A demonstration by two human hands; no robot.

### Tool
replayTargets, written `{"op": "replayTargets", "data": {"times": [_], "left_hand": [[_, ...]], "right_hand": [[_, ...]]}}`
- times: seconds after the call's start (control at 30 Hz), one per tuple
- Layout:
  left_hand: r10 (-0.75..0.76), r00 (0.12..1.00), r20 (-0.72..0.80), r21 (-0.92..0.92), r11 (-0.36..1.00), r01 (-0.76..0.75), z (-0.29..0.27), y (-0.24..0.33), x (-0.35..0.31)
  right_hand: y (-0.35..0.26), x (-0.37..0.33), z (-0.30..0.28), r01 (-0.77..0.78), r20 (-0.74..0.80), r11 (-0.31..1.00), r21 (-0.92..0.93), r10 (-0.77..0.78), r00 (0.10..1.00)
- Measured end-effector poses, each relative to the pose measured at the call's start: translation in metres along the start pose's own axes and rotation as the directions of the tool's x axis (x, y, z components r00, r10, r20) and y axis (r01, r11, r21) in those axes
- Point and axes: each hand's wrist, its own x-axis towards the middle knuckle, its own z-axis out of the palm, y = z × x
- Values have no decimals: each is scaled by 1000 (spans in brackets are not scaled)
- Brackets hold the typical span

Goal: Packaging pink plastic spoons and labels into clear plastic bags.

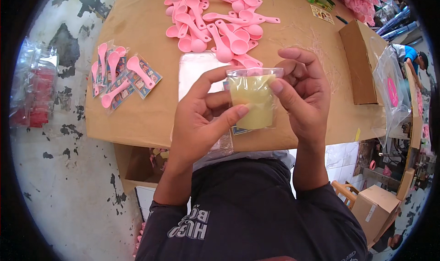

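Observation:
A small clear plastic bag (253,100) with a pale yellow-green piece inside is held upright before me. My left hand (208,109) grips its left side, thumb in front and fingers behind. At the upper right corner, my right hand (302,89) pinches the bag's edge with the thumb, its other fingers curled. What the yellow-green piece is I cannot make out. Beyond the hands lies a heap of pink measuring spoons (220,27). Partly hidden behind my left hand is a whitish flat sheet or tray (195,68). Blue printed cards show in part behind the bag.
Several bagged pink spoons with blue cards (121,73) lie at the table's left. A cardboard box (360,61) stands at the right edge beside a clear plastic bag with a pink spot (392,91). Clear and red packets (39,86) sit far left. Another person (412,59) is at far right.

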Motion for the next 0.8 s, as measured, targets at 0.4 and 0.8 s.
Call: {"op": "replayTargets", "data": {"times": [0.4,0.8], "left_hand": [[84,996,-1,21,996,-84,3,4,-5],[116,993,-17,102,988,-114,-2,0,-7]], "right_hand": [[5,-9,-5,-100,141,991,-91,113,984],[0,-12,0,-9,155,997,76,-3,988]]}}
